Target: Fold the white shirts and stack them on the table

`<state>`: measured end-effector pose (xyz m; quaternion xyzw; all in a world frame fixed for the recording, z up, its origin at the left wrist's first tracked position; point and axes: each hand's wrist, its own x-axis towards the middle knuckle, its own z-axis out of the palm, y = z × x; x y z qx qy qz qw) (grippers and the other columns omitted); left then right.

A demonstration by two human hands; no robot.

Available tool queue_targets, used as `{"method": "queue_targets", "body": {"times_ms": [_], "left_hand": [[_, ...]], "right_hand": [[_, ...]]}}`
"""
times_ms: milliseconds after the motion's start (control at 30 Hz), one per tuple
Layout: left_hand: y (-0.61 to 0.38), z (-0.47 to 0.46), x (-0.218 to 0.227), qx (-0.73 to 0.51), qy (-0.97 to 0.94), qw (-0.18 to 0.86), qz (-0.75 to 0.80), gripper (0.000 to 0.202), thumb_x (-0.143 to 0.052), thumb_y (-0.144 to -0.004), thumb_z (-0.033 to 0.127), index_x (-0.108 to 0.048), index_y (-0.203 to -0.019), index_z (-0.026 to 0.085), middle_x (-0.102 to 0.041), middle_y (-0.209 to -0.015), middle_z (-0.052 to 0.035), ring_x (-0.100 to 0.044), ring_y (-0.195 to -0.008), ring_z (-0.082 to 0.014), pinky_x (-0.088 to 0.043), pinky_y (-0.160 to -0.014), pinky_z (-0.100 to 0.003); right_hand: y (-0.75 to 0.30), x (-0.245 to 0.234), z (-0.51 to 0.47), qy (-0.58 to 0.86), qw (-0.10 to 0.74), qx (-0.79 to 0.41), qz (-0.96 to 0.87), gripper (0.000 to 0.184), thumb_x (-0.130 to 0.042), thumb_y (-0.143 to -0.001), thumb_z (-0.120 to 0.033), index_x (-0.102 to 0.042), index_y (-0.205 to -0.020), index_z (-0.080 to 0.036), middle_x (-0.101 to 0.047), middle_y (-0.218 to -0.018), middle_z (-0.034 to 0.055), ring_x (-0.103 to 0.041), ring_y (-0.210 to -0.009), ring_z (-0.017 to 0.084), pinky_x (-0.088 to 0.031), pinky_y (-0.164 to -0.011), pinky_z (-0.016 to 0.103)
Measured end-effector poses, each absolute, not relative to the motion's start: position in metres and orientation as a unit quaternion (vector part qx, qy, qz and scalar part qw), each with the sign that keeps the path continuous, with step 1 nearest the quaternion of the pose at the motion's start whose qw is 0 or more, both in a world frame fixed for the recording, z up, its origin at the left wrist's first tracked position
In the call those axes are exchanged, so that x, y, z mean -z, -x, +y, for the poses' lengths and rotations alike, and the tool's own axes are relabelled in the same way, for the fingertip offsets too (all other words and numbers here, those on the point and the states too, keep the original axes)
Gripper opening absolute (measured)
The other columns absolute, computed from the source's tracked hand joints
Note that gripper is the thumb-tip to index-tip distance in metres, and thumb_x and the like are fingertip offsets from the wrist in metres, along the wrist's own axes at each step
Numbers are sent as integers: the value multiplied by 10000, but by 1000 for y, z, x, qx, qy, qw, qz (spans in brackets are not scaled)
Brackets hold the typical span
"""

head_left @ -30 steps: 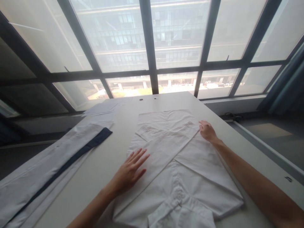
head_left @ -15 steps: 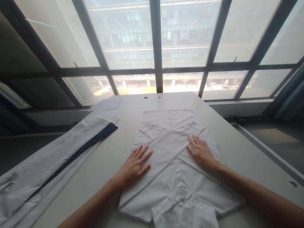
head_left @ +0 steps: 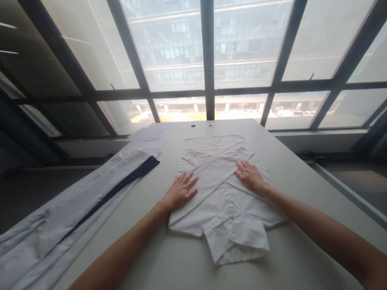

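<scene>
A white shirt lies flat on the pale table, its sleeves folded across the back and its collar pointing toward me. My left hand rests flat on the shirt's left side, fingers spread and open. My right hand lies flat on the right side over the crossed sleeve, fingers stretched out. Neither hand holds anything.
A second white garment with a dark navy band lies stretched along the table's left edge. More white cloth sits at the far left corner. Two small holes mark the table's far end. Large windows stand behind.
My right hand has come from the shirt's far right edge onto the folded sleeve and now lies flat. The view has pulled back, showing the collar end.
</scene>
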<state>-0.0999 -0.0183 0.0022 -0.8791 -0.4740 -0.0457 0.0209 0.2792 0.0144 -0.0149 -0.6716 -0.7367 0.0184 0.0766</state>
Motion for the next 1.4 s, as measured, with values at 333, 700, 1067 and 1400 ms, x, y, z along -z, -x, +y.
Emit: {"method": "queue_targets", "body": {"times_ms": [333, 700, 1067, 1400], "left_hand": [[96, 16, -8, 19, 852, 23, -522, 709, -319, -993, 657, -232, -1603, 307, -134, -1683, -93, -107, -1540, -345, -127, -1203, -604], [72, 6, -20, 33, 842, 20, -538, 680, -405, -973, 625, -364, -1557, 279, -232, -1657, -121, -150, -1526, -384, -94, -1187, -660], [51, -17, -5, 55, 890, -14, -453, 635, -295, -1015, 613, -344, -1567, 303, -263, -1653, -61, -193, -1527, -320, -183, -1208, -574], [49, -13, -5, 41, 892, -16, -449, 637, -307, -1018, 596, -337, -1572, 282, -242, -1657, -79, -175, -1530, -327, -176, -1204, -589]], "right_hand": [[-280, 21, 48, 677, 78, -10, -732, 656, -254, -1013, -565, -344, -1566, -224, -264, -1650, 116, -227, -1512, 297, -211, -1190, 529], [-271, 9, 32, 664, 157, 27, -730, 575, -299, -1018, -413, -432, -1506, -141, -379, -1586, 169, -306, -1472, 309, -231, -1181, 516], [-244, 16, -14, 605, 144, -27, -783, 544, -331, -1032, -406, -446, -1500, -154, -358, -1603, 148, -279, -1493, 284, -209, -1198, 528], [-246, 13, -16, 609, 169, -34, -775, 529, -340, -1034, -411, -487, -1474, -158, -384, -1586, 153, -311, -1481, 275, -229, -1202, 509]]}}
